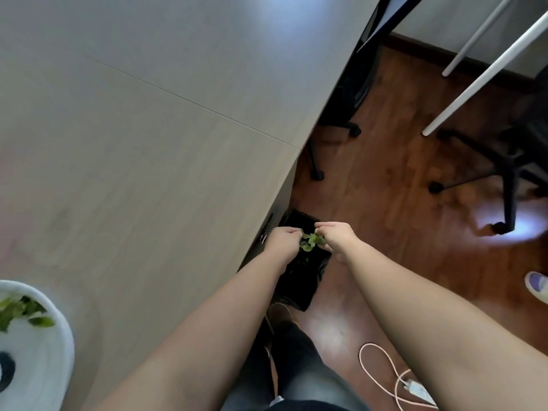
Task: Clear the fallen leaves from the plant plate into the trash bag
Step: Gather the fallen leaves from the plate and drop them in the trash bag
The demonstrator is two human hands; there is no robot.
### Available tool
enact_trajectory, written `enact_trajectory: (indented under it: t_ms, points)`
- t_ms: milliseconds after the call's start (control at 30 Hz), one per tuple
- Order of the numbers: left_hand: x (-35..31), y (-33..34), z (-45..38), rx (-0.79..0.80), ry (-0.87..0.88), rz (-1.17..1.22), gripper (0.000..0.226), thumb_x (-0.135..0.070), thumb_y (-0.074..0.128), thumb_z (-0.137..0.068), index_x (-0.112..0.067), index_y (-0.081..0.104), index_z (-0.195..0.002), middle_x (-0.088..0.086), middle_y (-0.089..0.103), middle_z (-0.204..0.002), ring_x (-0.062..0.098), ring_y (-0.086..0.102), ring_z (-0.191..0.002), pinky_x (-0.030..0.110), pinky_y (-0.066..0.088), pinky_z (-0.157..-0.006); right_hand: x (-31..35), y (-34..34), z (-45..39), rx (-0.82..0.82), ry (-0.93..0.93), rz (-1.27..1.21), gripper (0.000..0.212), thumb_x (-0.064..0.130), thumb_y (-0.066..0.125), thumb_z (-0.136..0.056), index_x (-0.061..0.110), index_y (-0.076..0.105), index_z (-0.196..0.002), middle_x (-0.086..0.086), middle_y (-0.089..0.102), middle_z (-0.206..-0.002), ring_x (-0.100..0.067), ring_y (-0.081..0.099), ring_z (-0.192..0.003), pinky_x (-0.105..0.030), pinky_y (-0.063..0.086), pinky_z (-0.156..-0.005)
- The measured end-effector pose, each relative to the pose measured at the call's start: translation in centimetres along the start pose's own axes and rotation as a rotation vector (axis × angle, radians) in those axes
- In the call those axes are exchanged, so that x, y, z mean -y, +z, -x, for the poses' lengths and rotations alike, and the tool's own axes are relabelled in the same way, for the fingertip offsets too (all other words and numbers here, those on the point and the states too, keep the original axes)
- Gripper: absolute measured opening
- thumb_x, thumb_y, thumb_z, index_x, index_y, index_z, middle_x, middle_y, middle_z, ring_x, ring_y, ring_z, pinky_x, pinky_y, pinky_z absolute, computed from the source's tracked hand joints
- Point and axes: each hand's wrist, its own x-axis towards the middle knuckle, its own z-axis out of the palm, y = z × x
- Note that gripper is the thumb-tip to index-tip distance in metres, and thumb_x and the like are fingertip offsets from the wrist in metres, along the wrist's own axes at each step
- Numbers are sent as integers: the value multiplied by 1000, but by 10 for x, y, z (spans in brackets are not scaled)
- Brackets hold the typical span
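Both hands reach down beside the table, over a black trash bag (305, 280) that stands open on the floor. My left hand (281, 243) and my right hand (336, 237) pinch a small bunch of green leaves (310, 241) between them, right above the bag's mouth. The white plant plate (44, 345) sits at the table's near left corner. A few green leaves (20, 311) still lie on it. A dark shape shows at the plate's lower left edge.
The pale wooden table (133, 143) fills the left half of the view. To the right is brown wood floor (400, 203) with black office-chair bases (486, 173), white table legs (486, 69), a white charger cable (394, 378) and a shoe (538, 286).
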Motion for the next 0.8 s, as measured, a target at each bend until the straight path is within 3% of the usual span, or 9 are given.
enact_trajectory:
  t_ms: [200,400,500,567,667,800]
  points:
    - [5,-1,-1,24,-42,31,31,-18,55,-91,-15,67,-118,9,68,-116,25,62,-108,30,48,-89,-1,0,0,58,104,-16,35,7,48,-94,10,61,-126,-10,57,-130,-30,60,-111,-31,48,-85]
    - [13,-15,10,36,-64,87,32,-18,53,-93,-14,64,-123,8,64,-124,24,59,-115,34,45,-99,-2,0,5,87,120,4,42,7,43,-95,14,54,-135,-11,49,-143,-32,58,-118,-31,47,-84]
    - [15,-24,19,47,-52,115,32,-19,53,-93,-16,63,-124,7,62,-128,24,57,-119,35,44,-101,-2,2,15,51,109,-22,41,5,43,-94,12,57,-132,-12,55,-135,-29,62,-111,-30,49,-81]
    - [15,-31,28,59,-27,140,31,-20,53,-93,-19,65,-122,4,63,-127,22,58,-117,36,44,-102,2,6,26,-2,58,-43,38,3,43,-91,12,64,-122,-11,63,-119,-24,65,-96,-29,52,-78]
    - [13,-44,53,97,16,255,29,-18,52,-96,-16,63,-122,0,67,-109,17,63,-104,32,48,-94,13,17,52,-49,-110,-58,33,3,43,-88,14,70,-102,-5,66,-91,-14,58,-70,-25,50,-66]
    - [18,-77,83,46,62,425,23,-16,52,-96,-14,65,-115,-2,70,-103,15,69,-95,28,54,-85,35,39,91,28,-321,-48,29,5,43,-87,16,70,-88,-2,63,-78,-11,53,-60,-23,44,-57]
